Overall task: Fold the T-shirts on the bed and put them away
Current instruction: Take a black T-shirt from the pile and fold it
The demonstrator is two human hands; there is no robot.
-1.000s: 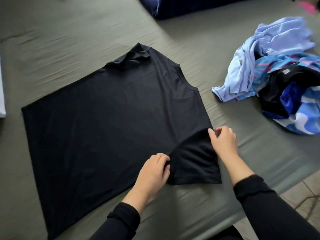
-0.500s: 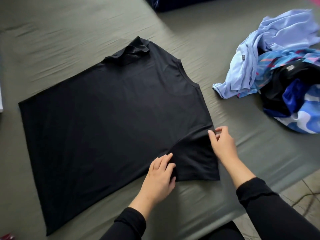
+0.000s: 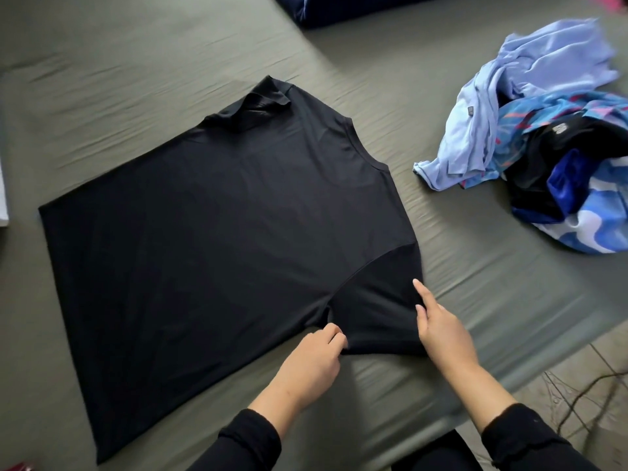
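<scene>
Smoothing the near sleeve (image 3: 377,314) of the black T-shirt (image 3: 210,232), spread flat on the grey-green bed (image 3: 136,79) with collar pointing away and hem toward the left edge of the view. Left hand (image 3: 311,363): fingers curled at the sleeve's lower corner, apparently pinching the hem edge there. Right hand (image 3: 441,329): fingers mostly straight, index laid along the sleeve's right edge, pressing rather than gripping.

To do this step well, probably: keep the sleeve taut between both hands, flatten the crease running up from the armpit, then bring the sleeve inward over the body along a line straight with the side seam. Worth pressing lightly, since thin knit like this likely drags and bunches under a sliding palm. Worth checking the far sleeve too; hidden or tucked under here, cannot tell which.

Counted: one T-shirt laid out. One heap of unfolded clothes (image 3: 550,130) well apart to the right, holding at least a pale blue garment, a black one and a blue patterned one; exact number not readable from the tangle. One dark blue object (image 3: 339,8) at the far edge of the bed, possibly a pillow. Two hands, both in black sleeves.
</scene>
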